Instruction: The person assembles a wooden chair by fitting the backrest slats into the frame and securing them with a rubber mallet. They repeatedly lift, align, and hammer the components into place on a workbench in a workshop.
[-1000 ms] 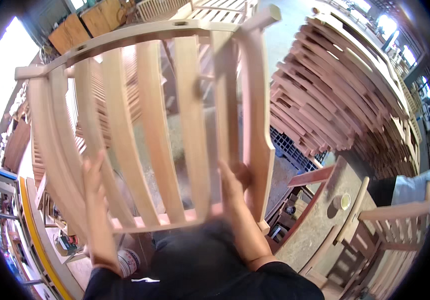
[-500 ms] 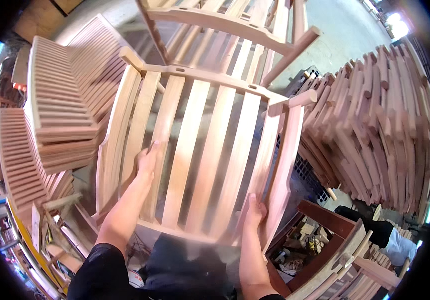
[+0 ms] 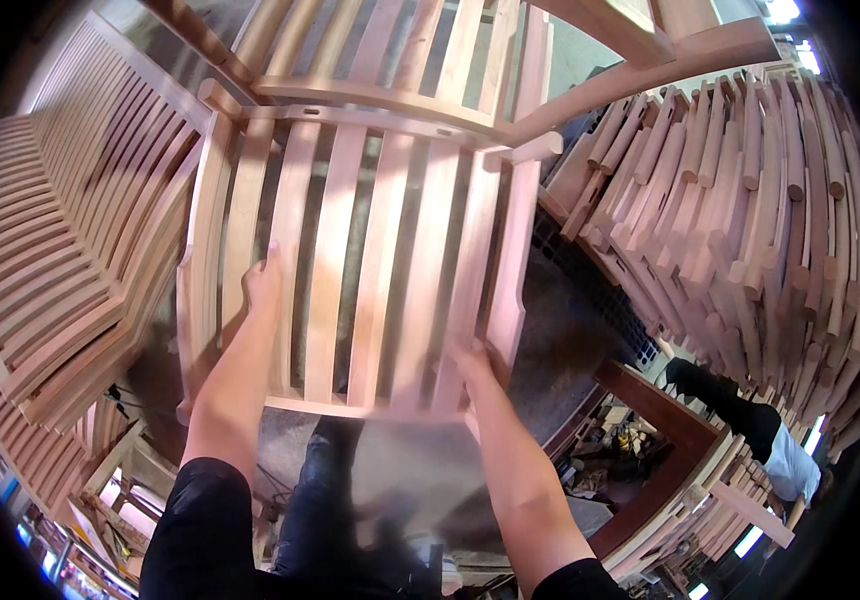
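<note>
In the head view, a slatted wooden frame (image 3: 327, 260) is filling the centre. Toward nine o'clock, the left hand (image 3: 264, 280) is clasping it by a slat; toward five, the right hand (image 3: 472, 362) is gripping it too, fingers mostly hidden. A second frame (image 3: 375, 93) is showing at twelve, shadowed floor (image 3: 562, 320) at three, stacked slatted panels (image 3: 60, 230) at nine; piled wooden parts (image 3: 730, 220) are rising toward two.

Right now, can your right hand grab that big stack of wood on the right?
Probably not: the right hand is busy holding the slatted frame, and the frame's side rail and some floor seem to lie between it and the stack.
</note>
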The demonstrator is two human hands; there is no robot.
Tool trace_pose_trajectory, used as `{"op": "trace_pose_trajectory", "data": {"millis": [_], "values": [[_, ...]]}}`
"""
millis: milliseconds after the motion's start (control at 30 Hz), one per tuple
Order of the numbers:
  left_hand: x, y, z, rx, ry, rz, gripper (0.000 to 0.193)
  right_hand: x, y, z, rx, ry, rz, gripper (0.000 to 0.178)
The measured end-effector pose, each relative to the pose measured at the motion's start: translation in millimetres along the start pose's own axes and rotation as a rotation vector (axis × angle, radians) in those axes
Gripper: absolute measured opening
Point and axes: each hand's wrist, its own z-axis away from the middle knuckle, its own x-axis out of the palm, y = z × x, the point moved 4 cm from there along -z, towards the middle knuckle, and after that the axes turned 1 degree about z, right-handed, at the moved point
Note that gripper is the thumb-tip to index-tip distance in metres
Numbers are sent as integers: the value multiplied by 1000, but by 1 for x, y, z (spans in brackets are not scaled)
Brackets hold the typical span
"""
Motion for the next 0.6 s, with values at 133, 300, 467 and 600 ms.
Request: {"op": "trace_pose_trajectory", "data": {"millis": [133,300,467,600], "values": [[13,-12,-4,8,-104,205,50,0,28,6,-88,-56,14,46],[-30,5,73,239,-354,73,42,11,-21,181,-542,-176,-91,51],[-52,72,281,180,-918,21,41,60,134,281,-300,-349,-152,50],[-85,119,452,456,-1079,-39,43,47,211,380,-380,-251,-122,39]]}}
